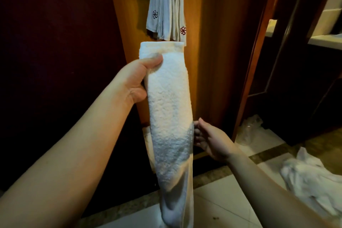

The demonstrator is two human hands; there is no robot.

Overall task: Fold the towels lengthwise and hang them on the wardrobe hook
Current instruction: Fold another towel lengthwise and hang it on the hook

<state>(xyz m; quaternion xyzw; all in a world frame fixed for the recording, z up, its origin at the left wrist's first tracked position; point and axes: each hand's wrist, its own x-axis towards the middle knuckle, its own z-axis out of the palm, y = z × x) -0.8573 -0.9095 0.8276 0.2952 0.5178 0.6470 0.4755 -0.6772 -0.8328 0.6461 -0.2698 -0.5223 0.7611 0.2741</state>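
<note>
Several towels [167, 5] hung on wooden wardrobe [212, 42], tiled floor [231, 200]

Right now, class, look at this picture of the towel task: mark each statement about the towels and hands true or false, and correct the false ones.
1. The left hand grips the folded white towel near its top end. True.
2. The right hand is clamped round the top of that towel. False: its fingers are fairly straight, at the towel's lower right edge.
3. Towels already hang on the wardrobe hook above. True.
4. The hanging towels are plain, with no markings. False: small flower-like emblems show near their lower corners.
5. The floor on the right is bare tile. False: a crumpled white cloth lies there.
</note>
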